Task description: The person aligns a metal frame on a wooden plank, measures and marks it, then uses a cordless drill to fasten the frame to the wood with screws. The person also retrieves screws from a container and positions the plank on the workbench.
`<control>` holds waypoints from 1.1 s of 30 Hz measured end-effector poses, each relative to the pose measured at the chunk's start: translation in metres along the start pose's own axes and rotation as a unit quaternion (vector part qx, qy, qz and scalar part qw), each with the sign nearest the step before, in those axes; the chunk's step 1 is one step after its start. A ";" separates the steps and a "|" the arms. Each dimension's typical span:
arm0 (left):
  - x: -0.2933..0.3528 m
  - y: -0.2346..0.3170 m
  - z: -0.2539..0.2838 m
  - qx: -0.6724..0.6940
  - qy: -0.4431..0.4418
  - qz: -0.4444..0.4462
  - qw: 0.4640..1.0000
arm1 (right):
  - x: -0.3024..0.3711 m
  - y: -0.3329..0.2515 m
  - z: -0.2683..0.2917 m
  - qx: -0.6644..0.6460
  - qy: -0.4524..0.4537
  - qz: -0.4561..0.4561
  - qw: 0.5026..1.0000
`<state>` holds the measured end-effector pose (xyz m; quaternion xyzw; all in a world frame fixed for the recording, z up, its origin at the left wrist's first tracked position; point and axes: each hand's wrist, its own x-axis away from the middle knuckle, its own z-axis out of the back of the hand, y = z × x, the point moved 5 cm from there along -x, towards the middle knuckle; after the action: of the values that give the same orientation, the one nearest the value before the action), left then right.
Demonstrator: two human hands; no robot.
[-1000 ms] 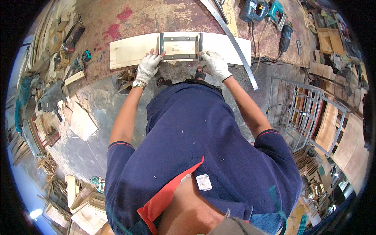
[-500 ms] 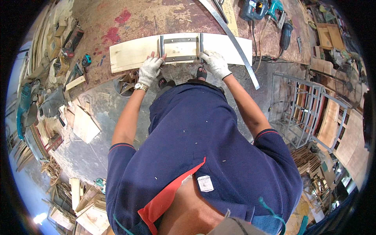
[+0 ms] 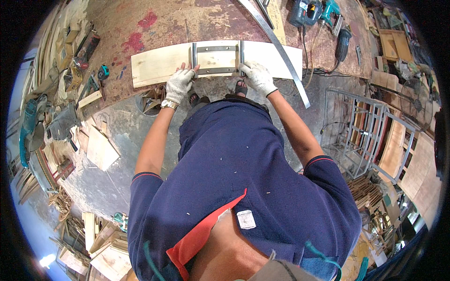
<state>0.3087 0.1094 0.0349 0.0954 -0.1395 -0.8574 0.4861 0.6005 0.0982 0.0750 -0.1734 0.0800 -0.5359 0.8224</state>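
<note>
A pale wooden board (image 3: 159,63) lies along the near edge of the workbench. On its middle rests a metal frame (image 3: 216,71), made of two shiny tubes joined by two flat crossbars with holes. My left hand (image 3: 180,84), in a white glove with bare fingertips showing, holds the near end of the left tube. The gloved right hand (image 3: 257,77) is closed around the near end of the right tube, its fingertips partly hidden. Across the board's right part lies a long metal ruler (image 3: 281,49), its end sticking out past the bench edge.
Power tools (image 3: 304,13) with cables lie at the bench's far right. A teal tape measure (image 3: 103,71) sits on the left, near clamps and wood pieces. A grey metal rack (image 3: 370,131) stands on the floor to the right. Wood offcuts (image 3: 101,150) lie at left.
The metal frame has shifted very slightly to the right on the board. Both hands keep their places on it.
</note>
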 end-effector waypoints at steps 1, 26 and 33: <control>0.001 0.000 0.001 0.000 0.004 -0.001 1.000 | 0.000 -0.001 0.001 0.002 0.008 0.003 1.000; -0.002 0.003 0.005 -0.011 -0.009 -0.002 1.000 | 0.002 0.006 -0.005 -0.013 0.006 0.011 1.000; -0.003 0.005 0.009 -0.009 0.024 -0.007 1.000 | 0.002 0.004 -0.006 -0.006 0.007 0.006 1.000</control>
<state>0.3118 0.1102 0.0449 0.1128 -0.1197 -0.8593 0.4842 0.6030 0.0970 0.0683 -0.1745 0.0900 -0.5316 0.8239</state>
